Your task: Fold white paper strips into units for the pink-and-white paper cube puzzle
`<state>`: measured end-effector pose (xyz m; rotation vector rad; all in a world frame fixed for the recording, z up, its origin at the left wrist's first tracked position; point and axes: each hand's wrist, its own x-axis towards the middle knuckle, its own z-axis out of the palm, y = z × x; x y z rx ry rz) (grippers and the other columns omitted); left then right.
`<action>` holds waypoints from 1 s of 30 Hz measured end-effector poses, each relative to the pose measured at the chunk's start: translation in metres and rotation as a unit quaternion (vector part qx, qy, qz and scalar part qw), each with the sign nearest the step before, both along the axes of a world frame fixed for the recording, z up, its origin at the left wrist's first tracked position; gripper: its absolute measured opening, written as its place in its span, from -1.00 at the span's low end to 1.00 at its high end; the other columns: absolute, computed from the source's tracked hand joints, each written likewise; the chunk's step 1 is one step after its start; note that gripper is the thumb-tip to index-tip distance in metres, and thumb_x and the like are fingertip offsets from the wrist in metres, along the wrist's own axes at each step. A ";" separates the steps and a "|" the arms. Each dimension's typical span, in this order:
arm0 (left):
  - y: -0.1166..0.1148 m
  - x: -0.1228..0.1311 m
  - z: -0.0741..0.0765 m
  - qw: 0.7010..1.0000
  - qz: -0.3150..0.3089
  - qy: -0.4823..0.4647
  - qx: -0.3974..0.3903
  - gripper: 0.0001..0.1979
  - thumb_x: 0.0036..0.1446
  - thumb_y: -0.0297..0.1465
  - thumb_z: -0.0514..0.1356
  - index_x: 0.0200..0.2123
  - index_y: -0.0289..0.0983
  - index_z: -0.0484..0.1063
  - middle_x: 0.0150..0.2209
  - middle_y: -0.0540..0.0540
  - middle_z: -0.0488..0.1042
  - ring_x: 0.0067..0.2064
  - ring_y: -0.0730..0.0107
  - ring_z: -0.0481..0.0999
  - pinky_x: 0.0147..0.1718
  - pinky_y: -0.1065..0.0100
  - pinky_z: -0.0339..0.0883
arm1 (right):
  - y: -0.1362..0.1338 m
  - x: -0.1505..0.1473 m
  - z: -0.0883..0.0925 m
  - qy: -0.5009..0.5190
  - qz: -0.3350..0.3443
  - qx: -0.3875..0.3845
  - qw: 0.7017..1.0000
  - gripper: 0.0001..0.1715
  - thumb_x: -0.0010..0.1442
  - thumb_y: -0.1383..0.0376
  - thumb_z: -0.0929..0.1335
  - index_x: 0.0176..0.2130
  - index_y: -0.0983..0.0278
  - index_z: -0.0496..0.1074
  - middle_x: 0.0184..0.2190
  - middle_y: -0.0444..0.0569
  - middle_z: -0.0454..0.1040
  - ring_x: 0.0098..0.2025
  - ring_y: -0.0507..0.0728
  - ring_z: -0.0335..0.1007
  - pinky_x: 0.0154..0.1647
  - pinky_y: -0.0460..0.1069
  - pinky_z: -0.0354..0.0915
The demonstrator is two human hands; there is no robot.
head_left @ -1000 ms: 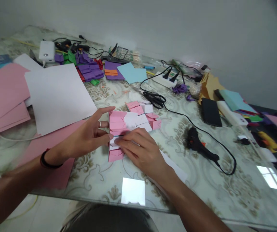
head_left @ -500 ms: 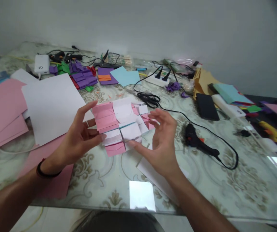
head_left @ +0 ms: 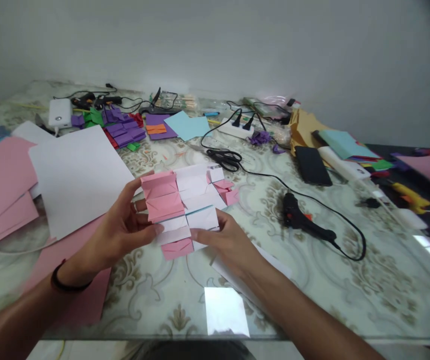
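Between my hands is a folded paper piece [head_left: 164, 205] made of pink and white panels, with a thin blue edge along one fold. My left hand [head_left: 121, 225] grips its left side, thumb on top near the white panel and fingers behind the pink part. On the right, my right hand [head_left: 226, 240] pinches the lower white panel, its thumb on the front and its fingers behind. Small pink and white folded pieces [head_left: 224, 187] show at the paper's upper right; whether they are joined to it I cannot tell.
Black scissors [head_left: 224, 159] lie just beyond the paper. A black glue gun [head_left: 305, 220] rests at the right, its cable curving around. White sheets [head_left: 80, 175] and pink sheets [head_left: 1, 190] cover the left. A power strip [head_left: 235, 129], purple folded papers [head_left: 125, 131] and a phone [head_left: 312, 166] stand farther back.
My right hand has gone from spread fingers beside the paper to a pinch on its lower right panel. My left hand keeps its hold. The whole view has shifted slightly.
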<state>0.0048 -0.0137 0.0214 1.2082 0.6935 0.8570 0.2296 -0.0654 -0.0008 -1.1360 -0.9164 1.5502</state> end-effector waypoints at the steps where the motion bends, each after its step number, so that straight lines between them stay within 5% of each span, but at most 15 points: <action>1: 0.000 -0.001 -0.001 1.000 -0.008 -0.001 -0.004 -0.23 0.17 -0.51 0.42 0.35 -0.03 0.19 -0.22 0.00 0.59 -0.25 0.41 0.65 -0.35 0.51 0.52 | 0.001 0.000 -0.002 0.012 -0.001 -0.009 1.000 -0.54 -0.10 0.14 0.67 -0.22 0.24 0.61 -0.28 -0.06 0.68 -0.32 0.12 0.58 -0.22 0.06 0.50; 6: 0.000 -0.001 0.002 0.998 -0.037 0.048 -0.008 -0.54 0.13 -0.40 0.45 0.10 -0.20 0.49 -0.21 -0.10 0.63 -0.24 0.29 0.62 -0.28 0.36 0.54 | -0.001 -0.002 -0.001 -0.006 -0.022 0.010 1.000 -0.62 -0.06 0.19 0.64 -0.24 0.23 0.60 -0.34 -0.12 0.65 -0.37 0.08 0.52 -0.30 0.01 0.47; 10: 0.000 0.004 0.009 0.986 -0.107 0.127 -0.014 -0.80 0.19 -0.25 0.39 -0.27 -0.27 0.61 -0.39 -0.06 0.59 -0.37 0.34 0.52 -0.40 0.38 0.45 | -0.005 -0.006 0.002 -0.062 -0.018 0.054 0.996 -0.70 0.00 0.22 0.60 -0.23 0.21 0.61 -0.38 -0.15 0.61 -0.41 0.07 0.45 -0.40 -0.02 0.42; 16: -0.001 0.006 0.008 0.981 -0.095 0.163 0.036 -0.67 0.24 -0.25 0.30 -0.53 -0.29 0.50 -0.58 0.06 0.33 -0.55 0.55 0.16 -0.58 0.48 0.09 | -0.007 -0.006 0.003 -0.060 -0.006 0.045 0.997 -0.69 -0.04 0.29 0.62 -0.24 0.21 0.63 -0.36 -0.15 0.63 -0.39 0.06 0.47 -0.34 -0.02 0.43; 30: -0.003 0.007 0.008 0.971 -0.065 0.215 0.088 -0.66 0.18 -0.29 0.32 -0.60 -0.29 0.44 -0.61 0.07 0.27 -0.54 0.54 0.13 -0.58 0.48 0.10 | -0.008 -0.009 0.001 -0.118 -0.015 0.077 0.990 -0.85 0.02 0.28 0.55 -0.32 0.23 0.63 -0.42 -0.16 0.57 -0.42 0.05 0.39 -0.37 -0.05 0.32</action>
